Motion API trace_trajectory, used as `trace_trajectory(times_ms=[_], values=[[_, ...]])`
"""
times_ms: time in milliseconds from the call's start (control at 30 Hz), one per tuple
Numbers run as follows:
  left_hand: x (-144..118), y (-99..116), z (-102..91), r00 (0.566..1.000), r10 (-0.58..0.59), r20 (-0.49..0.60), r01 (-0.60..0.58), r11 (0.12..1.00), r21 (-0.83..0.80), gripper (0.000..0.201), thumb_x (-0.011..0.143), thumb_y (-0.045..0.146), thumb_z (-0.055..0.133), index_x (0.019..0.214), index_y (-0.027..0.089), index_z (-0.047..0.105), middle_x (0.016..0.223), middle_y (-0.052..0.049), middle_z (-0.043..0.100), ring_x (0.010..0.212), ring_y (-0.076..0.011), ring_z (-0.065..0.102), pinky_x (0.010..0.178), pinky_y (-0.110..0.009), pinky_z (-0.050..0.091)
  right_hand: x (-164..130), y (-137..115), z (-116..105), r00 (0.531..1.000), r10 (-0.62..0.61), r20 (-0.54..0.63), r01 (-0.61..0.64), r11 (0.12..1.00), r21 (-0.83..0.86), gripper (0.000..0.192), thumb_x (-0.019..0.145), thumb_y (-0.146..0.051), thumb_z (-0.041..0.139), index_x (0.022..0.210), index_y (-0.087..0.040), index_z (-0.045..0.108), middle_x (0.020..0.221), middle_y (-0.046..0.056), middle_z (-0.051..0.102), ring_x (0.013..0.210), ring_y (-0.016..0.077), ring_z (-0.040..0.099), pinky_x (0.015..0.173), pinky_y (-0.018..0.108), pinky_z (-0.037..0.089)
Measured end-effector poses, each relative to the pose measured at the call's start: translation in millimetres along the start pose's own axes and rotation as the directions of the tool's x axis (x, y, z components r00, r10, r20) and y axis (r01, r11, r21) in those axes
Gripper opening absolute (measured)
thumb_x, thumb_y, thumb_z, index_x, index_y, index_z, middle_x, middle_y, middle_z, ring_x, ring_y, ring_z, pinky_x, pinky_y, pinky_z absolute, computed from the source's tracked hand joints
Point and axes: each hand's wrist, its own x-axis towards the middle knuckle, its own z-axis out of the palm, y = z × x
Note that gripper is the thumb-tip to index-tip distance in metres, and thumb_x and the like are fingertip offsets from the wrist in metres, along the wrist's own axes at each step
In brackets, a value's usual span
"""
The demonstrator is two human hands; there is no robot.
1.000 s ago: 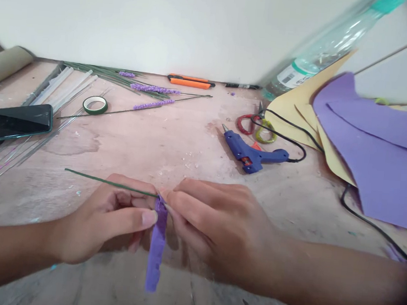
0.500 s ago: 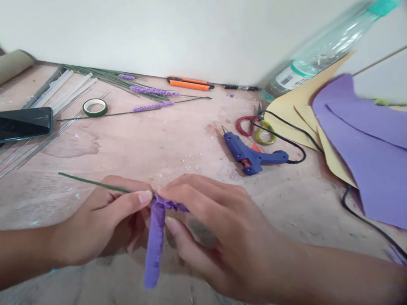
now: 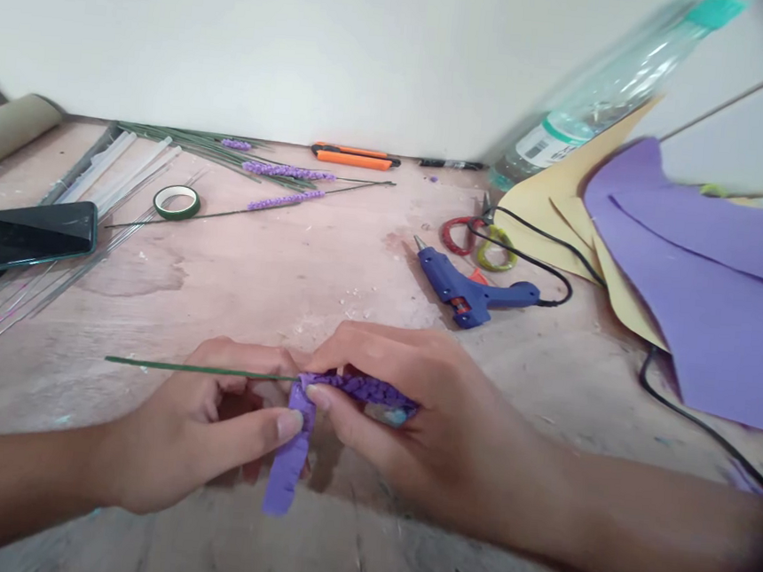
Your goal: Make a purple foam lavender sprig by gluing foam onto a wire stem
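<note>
Two hands are meeting low in the frame's centre, the left hand (image 3: pixel 201 435) pinching a green wire (image 3: pixel 201 368) while the right hand (image 3: pixel 403 413) is gripping a purple strip (image 3: pixel 286 473), part wound on, its tail hanging loose.

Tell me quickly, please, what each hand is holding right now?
Left hand: closed on the green wire.
Right hand: closed on the purple strip.

— What did the green wire stem (image 3: pixel 193 367) look like?
— Thin and straight, it lay level across the lower left of the frame, its right end buried in foam.
— And the purple foam strip (image 3: pixel 286 472)?
— Fringed, wound around the stem at lower centre, its loose tail hanging down.
</note>
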Motion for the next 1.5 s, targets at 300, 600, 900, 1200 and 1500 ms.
trace_trajectory(times_ms=[300, 600, 900, 1200, 1500], values=[[3.6, -6.3, 1.2, 0.994, 0.111, -0.019, -0.112, 0.987, -0.112, 0.042, 0.104, 0.044, 0.053, 0.078, 0.014, 0.068, 0.066, -0.003, 0.064, 0.056, -0.0118, 0.057, 0.052, -0.022, 0.047, -1.5, 4.1, 3.1, 0.998, -0.067, -0.004, 0.067, 0.997, -0.040, 0.014, 0.093, -0.008, 0.059, 0.082, -0.017, 0.061, 0.076, -0.002, 0.059, 0.068, 0.0100, 0.052, 0.063, 0.023, 0.039], [1.3, -2.1, -1.6, 0.999, 0.038, -0.011, -0.039, 0.998, -0.053, 0.036, 0.098, 0.046, 0.064, 0.081, 0.014, 0.067, 0.071, -0.002, 0.058, 0.067, -0.0133, 0.052, 0.063, -0.026, 0.046, -4.7, -0.7, 2.8, 0.998, -0.057, 0.013, 0.057, 0.998, -0.019, 0.011, 0.093, -0.009, 0.059, 0.086, -0.017, 0.062, 0.077, -0.002, 0.063, 0.067, 0.0097, 0.055, 0.064, 0.023, 0.044], [5.3, -6.5, 5.6, 0.997, -0.003, -0.079, -0.019, 0.960, -0.281, 0.039, 0.096, 0.043, 0.066, 0.068, 0.015, 0.064, 0.059, -0.002, 0.063, 0.050, -0.0120, 0.052, 0.048, -0.023, 0.038, -12.1, 6.7, 11.1, 0.932, -0.360, -0.045, 0.314, 0.863, -0.396, 0.015, 0.096, -0.009, 0.054, 0.088, -0.016, 0.065, 0.087, 0.004, 0.072, 0.072, 0.0139, 0.057, 0.064, 0.028, 0.047], [3.3, -12.0, 0.5, 0.987, 0.031, -0.158, -0.046, 0.995, -0.091, 0.039, 0.096, 0.046, 0.065, 0.072, 0.016, 0.063, 0.059, 0.000, 0.057, 0.052, -0.0117, 0.050, 0.048, -0.023, 0.036, -9.9, 4.5, 9.0, 0.968, -0.243, -0.062, 0.213, 0.925, -0.314, 0.009, 0.095, -0.018, 0.057, 0.095, -0.016, 0.066, 0.086, 0.005, 0.071, 0.079, 0.0185, 0.065, 0.071, 0.033, 0.052], [2.5, -9.2, 4.3, 0.972, 0.044, -0.229, -0.065, 0.994, -0.085, 0.041, 0.093, 0.046, 0.070, 0.069, 0.014, 0.063, 0.057, 0.000, 0.057, 0.051, -0.0088, 0.047, 0.049, -0.020, 0.036, -4.1, 3.9, 3.2, 0.993, -0.113, -0.030, 0.102, 0.965, -0.242, 0.015, 0.097, -0.018, 0.056, 0.090, -0.016, 0.069, 0.082, 0.004, 0.072, 0.075, 0.0159, 0.064, 0.068, 0.029, 0.046]])
